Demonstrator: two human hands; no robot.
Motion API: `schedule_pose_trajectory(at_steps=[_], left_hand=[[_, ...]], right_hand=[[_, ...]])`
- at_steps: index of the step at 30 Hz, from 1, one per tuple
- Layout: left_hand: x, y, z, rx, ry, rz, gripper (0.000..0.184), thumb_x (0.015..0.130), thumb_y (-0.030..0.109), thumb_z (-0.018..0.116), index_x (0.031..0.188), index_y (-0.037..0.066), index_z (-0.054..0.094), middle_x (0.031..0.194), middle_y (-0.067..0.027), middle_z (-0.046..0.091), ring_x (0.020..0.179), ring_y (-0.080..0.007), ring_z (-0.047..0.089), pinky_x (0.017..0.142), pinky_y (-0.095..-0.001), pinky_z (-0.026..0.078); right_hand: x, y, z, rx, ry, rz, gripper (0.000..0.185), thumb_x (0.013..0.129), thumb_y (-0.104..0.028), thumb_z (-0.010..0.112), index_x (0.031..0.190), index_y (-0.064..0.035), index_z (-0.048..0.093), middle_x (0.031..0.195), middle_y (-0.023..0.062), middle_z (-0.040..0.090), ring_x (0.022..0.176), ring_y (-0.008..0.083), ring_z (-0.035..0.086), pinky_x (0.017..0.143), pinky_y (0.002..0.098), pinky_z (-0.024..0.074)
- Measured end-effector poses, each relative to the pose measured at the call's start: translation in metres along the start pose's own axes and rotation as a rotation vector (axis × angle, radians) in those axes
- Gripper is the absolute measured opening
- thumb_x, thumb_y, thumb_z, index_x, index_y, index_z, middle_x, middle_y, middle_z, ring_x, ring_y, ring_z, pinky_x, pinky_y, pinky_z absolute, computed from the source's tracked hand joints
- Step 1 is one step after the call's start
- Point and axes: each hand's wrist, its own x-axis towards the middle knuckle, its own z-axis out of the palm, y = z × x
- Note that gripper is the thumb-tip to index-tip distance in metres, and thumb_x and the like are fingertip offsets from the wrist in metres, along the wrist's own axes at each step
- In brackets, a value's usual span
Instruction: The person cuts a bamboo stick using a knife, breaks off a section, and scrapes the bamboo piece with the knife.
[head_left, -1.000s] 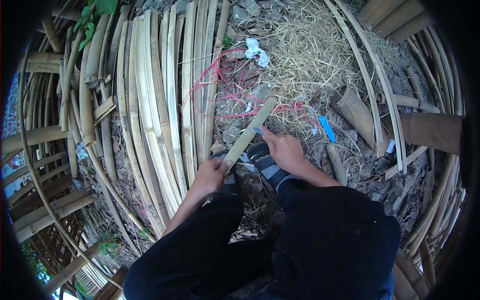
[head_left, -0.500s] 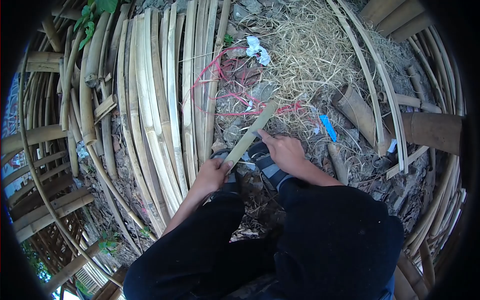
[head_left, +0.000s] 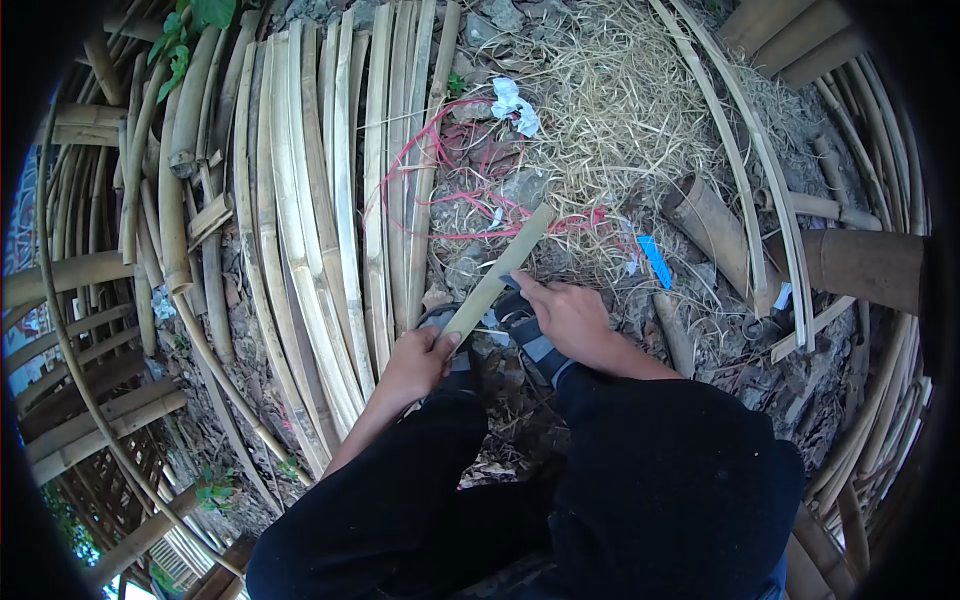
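Note:
A flat, pale green bamboo strip (head_left: 500,277) slants up and away between my feet. My left hand (head_left: 417,365) is closed around its near end, thumb on top. My right hand (head_left: 572,315) is closed on a small knife, its index finger stretched toward the strip. Only the knife's short dark blade (head_left: 509,281) shows, lying at the strip's right edge about midway along; the handle is hidden in my fist. Sandalled feet (head_left: 530,325) sit just under my hands.
Long split bamboo slats (head_left: 310,220) lie side by side on the left. Pale shavings (head_left: 630,120) cover the ground ahead, with tangled red string (head_left: 400,170), crumpled white paper (head_left: 514,106) and a blue piece (head_left: 655,262). Thick bamboo tubes (head_left: 715,230) lie on the right.
My right hand and the knife blade have shifted slightly down the strip, toward me. My left hand has dropped slightly, and the strip with it.

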Motion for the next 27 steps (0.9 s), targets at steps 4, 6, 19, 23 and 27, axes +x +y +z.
schedule_pose_trajectory(at_steps=[4, 6, 19, 23, 27], left_hand=[[-0.011, 0.013, -0.008, -0.032, 0.039, -0.025, 0.039, 0.105, 0.030, 0.059, 0.082, -0.001, 0.063, 0.057, -0.0052, 0.057, 0.052, -0.0135, 0.056, 0.053, -0.0333, 0.044], [-0.007, 0.012, -0.006, -0.059, 0.056, -0.020, 0.038, 0.105, 0.029, 0.059, 0.083, -0.001, 0.063, 0.058, -0.0051, 0.057, 0.052, -0.0134, 0.056, 0.052, -0.0333, 0.044], [0.015, 0.018, -0.007, -0.260, 0.053, -0.075, 0.033, 0.106, 0.025, 0.058, 0.127, 0.002, 0.068, 0.060, 0.0007, 0.053, 0.048, -0.0069, 0.048, 0.045, -0.0265, 0.037], [0.015, 0.018, -0.006, -0.243, 0.060, -0.073, 0.033, 0.107, 0.025, 0.058, 0.128, 0.002, 0.067, 0.060, 0.0008, 0.052, 0.047, -0.0070, 0.047, 0.044, -0.0264, 0.037], [0.012, 0.022, -0.004, -0.250, 0.070, -0.061, 0.032, 0.107, 0.026, 0.058, 0.125, 0.002, 0.068, 0.060, 0.0006, 0.053, 0.048, -0.0073, 0.048, 0.045, -0.0271, 0.038]], right_hand=[[0.006, -0.008, -0.008, -0.011, 0.027, -0.002, 0.044, 0.099, -0.020, 0.059, 0.143, -0.0199, 0.059, 0.075, 0.0128, 0.067, 0.063, 0.0348, 0.067, 0.057, 0.0481, 0.0542], [0.013, -0.008, -0.008, -0.012, 0.068, -0.028, 0.041, 0.099, -0.021, 0.058, 0.141, -0.0208, 0.061, 0.075, 0.0119, 0.068, 0.062, 0.0335, 0.067, 0.054, 0.0474, 0.0543], [0.045, 0.009, -0.005, 0.024, 0.183, 0.025, 0.039, 0.101, -0.022, 0.056, 0.139, -0.0210, 0.062, 0.075, 0.0157, 0.068, 0.064, 0.0364, 0.068, 0.057, 0.0496, 0.0545], [0.053, -0.003, -0.014, -0.044, 0.091, -0.008, 0.038, 0.101, -0.022, 0.055, 0.138, -0.0211, 0.064, 0.073, 0.0162, 0.068, 0.062, 0.0362, 0.067, 0.055, 0.0495, 0.0539], [0.055, -0.003, -0.017, -0.098, 0.053, 0.024, 0.039, 0.100, -0.021, 0.055, 0.137, -0.0205, 0.064, 0.072, 0.0154, 0.068, 0.062, 0.0352, 0.068, 0.055, 0.0497, 0.0534]])
